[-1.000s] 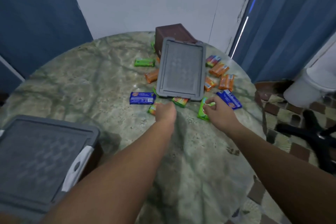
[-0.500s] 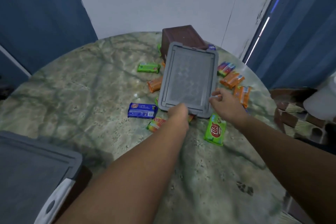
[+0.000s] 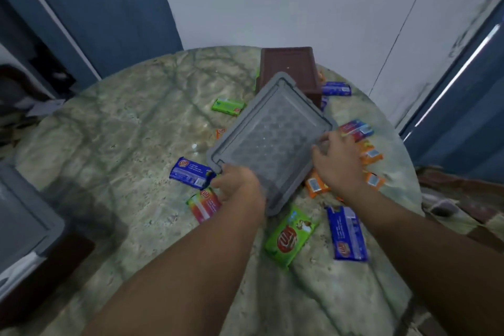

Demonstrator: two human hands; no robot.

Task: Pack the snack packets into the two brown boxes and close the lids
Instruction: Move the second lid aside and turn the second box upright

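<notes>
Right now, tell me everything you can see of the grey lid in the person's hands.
The grey lid is a rectangular tray-like piece, plastic by its look, with a raised rim, rounded corners and a patterned panel. It is tilted, held over scattered snack packets in front of the brown box. The left hand grips its near corner; the right hand holds its right edge.

Grey lid matt textured plastic; packets glossy foil.

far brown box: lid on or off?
Off. Both hands, left hand and right hand, hold the grey lid tilted in front of the brown box.
</notes>
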